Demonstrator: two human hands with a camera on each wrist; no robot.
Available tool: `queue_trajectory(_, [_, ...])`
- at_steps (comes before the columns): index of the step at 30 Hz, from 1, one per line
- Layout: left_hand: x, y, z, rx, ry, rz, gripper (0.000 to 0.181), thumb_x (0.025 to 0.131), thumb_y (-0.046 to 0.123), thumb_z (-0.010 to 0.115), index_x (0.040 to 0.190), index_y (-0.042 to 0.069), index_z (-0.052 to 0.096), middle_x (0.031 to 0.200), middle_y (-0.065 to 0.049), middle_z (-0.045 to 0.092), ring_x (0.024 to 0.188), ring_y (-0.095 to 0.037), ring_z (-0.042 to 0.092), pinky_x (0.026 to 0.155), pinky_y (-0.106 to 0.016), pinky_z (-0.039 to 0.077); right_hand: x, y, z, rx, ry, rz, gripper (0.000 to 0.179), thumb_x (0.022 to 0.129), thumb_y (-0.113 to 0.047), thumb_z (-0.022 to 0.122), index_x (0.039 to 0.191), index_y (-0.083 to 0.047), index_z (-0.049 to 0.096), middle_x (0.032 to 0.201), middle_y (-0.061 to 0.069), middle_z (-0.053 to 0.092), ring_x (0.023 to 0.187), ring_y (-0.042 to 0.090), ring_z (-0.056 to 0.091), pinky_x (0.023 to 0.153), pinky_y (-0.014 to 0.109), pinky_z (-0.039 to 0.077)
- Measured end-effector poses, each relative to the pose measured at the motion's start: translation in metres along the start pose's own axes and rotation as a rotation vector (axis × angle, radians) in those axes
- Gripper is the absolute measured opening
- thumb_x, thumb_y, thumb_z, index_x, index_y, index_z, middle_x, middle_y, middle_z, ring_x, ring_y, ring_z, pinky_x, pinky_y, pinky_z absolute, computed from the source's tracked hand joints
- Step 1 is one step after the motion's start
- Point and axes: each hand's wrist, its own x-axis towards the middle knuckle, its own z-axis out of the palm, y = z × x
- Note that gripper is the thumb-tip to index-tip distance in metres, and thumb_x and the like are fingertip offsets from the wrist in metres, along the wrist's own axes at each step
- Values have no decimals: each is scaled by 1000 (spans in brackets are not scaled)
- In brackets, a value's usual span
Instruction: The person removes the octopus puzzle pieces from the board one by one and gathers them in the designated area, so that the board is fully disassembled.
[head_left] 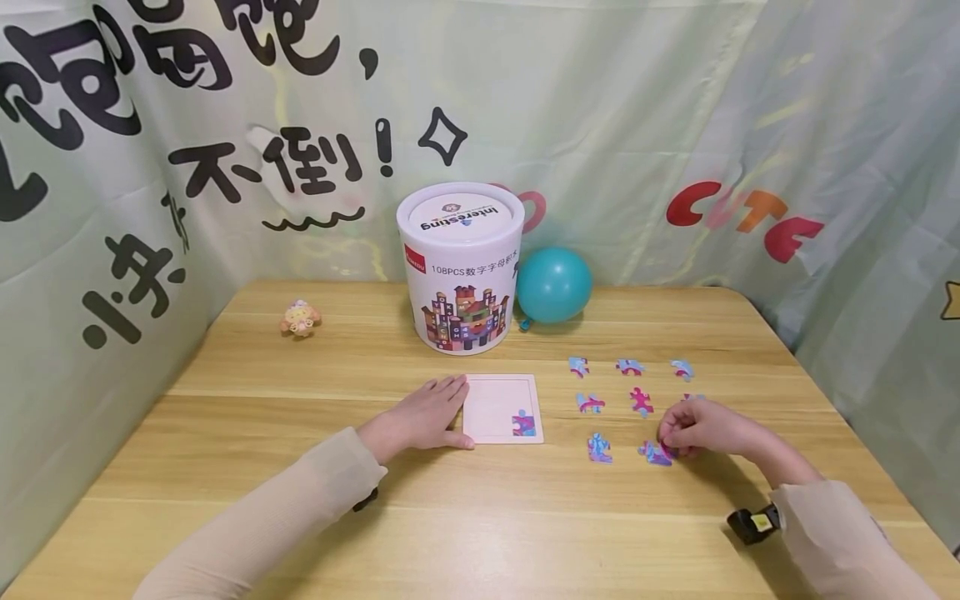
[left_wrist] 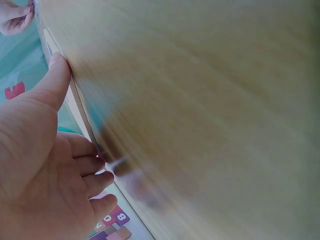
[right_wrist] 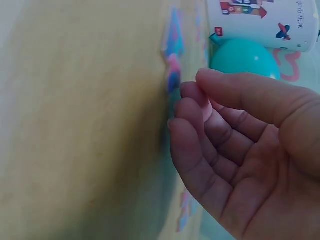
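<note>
Eight loose puzzle pieces (head_left: 642, 401); one in tray (head_left: 501, 407).

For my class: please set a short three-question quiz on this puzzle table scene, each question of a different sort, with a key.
1. True or false: the left hand lies flat on the table beside the puzzle tray.
2. How many pieces already sit inside the tray?
A) none B) one C) four
3. Fill in: behind the tray stands a white ____ with a teal balloon beside it.

Key
1. True: its straight fingers rest at the tray's left edge.
2. B: one piece sits in the tray's near right corner.
3. Tub: the white tub. Meanwhile the right hand touches a loose piece among those laid out to the right.
</note>
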Motion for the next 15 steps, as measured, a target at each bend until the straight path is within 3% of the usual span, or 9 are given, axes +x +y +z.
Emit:
queue_trajectory(8, [-1, 0, -1, -3, 1, -3, 90, 85, 60, 48, 144, -3, 22, 151, -16, 13, 137, -28, 13, 110, -40, 13, 10, -25, 1, -30, 25, -79, 11, 90, -4, 56, 89, 7, 57, 66, 5, 51, 55, 12, 46, 49, 25, 43])
queue_trajectory(15, [-1, 1, -1, 2, 3, 2, 90, 85, 60, 48, 144, -3, 21, 150, -16, 13, 137, -28, 13, 110, -41, 12, 29, -56, 13, -59, 33, -132, 15, 89, -7, 58, 95, 7, 57, 64, 4, 50, 55, 19, 45, 52, 32, 44])
